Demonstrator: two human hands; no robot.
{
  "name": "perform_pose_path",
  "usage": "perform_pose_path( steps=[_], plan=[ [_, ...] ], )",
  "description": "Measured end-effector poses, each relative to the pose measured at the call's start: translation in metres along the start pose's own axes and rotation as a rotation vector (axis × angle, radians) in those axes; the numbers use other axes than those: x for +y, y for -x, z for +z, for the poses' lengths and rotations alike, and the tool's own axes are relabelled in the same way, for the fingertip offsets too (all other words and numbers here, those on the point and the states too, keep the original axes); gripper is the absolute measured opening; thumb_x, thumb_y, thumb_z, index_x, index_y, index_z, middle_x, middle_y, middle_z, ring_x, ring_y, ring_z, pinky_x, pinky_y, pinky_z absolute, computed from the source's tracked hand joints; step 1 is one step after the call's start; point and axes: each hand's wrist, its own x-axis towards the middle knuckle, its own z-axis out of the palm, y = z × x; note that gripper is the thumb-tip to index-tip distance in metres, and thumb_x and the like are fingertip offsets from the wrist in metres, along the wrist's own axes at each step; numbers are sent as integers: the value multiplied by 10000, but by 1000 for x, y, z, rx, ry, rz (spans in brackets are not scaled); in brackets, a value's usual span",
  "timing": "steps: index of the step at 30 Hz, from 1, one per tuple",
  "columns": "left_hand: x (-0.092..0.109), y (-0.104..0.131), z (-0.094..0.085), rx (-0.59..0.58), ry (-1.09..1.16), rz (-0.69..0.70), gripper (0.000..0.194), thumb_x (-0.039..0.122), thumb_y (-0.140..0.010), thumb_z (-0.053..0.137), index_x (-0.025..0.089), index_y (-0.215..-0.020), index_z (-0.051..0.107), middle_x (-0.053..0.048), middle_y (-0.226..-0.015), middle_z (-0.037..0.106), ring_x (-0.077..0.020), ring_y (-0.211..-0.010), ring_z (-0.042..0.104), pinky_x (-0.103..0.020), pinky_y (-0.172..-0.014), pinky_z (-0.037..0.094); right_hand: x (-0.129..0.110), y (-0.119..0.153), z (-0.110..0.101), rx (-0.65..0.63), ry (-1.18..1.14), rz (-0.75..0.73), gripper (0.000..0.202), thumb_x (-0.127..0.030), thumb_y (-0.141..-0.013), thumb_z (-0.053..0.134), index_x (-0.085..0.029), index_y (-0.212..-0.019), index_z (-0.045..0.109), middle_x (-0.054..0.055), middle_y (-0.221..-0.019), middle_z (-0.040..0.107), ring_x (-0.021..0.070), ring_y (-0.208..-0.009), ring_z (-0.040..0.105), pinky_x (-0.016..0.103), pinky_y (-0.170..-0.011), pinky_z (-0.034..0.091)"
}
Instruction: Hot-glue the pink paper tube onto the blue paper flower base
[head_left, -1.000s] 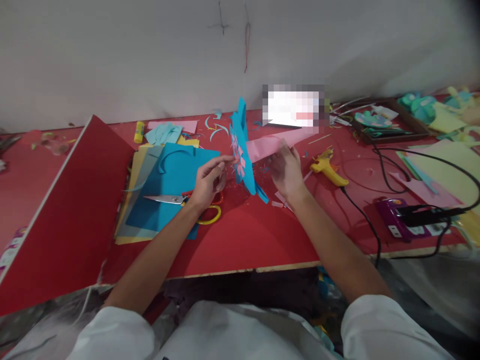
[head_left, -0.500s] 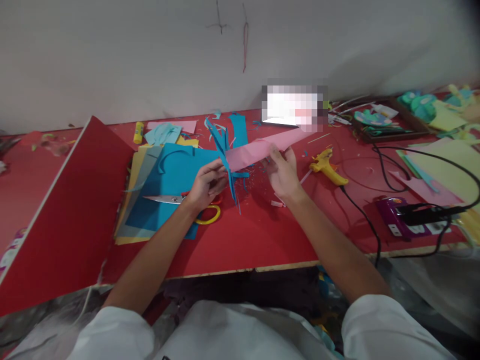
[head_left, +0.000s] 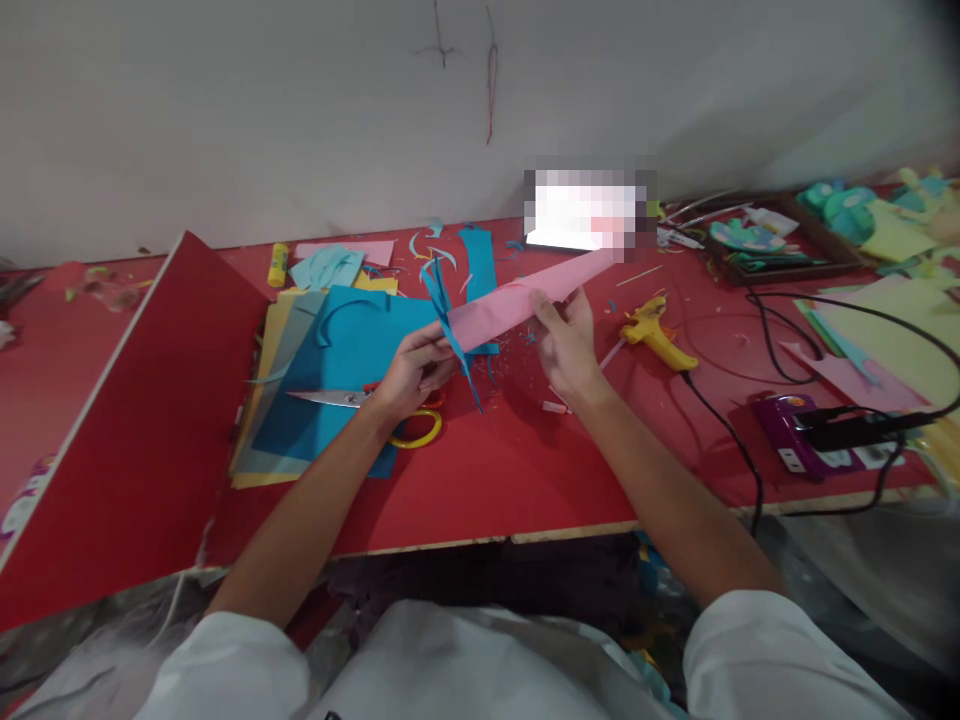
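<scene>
A long strip of pink paper (head_left: 495,310), seemingly rolled or folded, slants up to the right between both hands above the red table. At its lower left end stands a cut, fringed blue paper piece (head_left: 444,310). My left hand (head_left: 414,372) is closed on this blue piece where it meets the pink end; its fingertips are partly hidden. My right hand (head_left: 566,340) pinches the pink strip near its middle, thumb on top and fingers beneath. Scissors (head_left: 416,430) with a yellow handle lie under my left wrist.
Blue and yellow sheets (head_left: 300,430) lie at left beside a standing red board (head_left: 127,420). A glue stick (head_left: 278,265) is behind them. At right are a yellow glue gun (head_left: 656,335) with its cord, a purple power strip (head_left: 802,440) and a dark tray (head_left: 787,265).
The pink strip's right end has dipped slightly, and the blue fringed piece has turned more edge-on and lower. Both hands keep their hold in nearly the same place.
</scene>
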Motion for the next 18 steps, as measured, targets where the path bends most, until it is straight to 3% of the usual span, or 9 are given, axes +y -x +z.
perform_pose_path(
  steps=[13, 18],
  plan=[
    [4, 1, -4, 56, 72, -15, 263, 73, -646, 712, 207, -820, 566, 98, -619, 472, -6, -316, 265, -178, -322, 156, -1, -2, -2, 0, 17, -3, 626, -614, -723, 922, -365, -1215, 626, 15, -1188, 746, 248, -1189, 710, 490, -1089, 613],
    [3, 1, -5, 6, 59, -15, 245, 83, -648, 721, 201, -761, 538, 101, -567, 460, -10, -303, 267, -164, -325, 166, -1, 0, -1, 4, 0, -7, 622, -605, -721, 930, -369, -1211, 627, 6, -1174, 752, 247, -1173, 715, 501, -1105, 609]
  ],
)
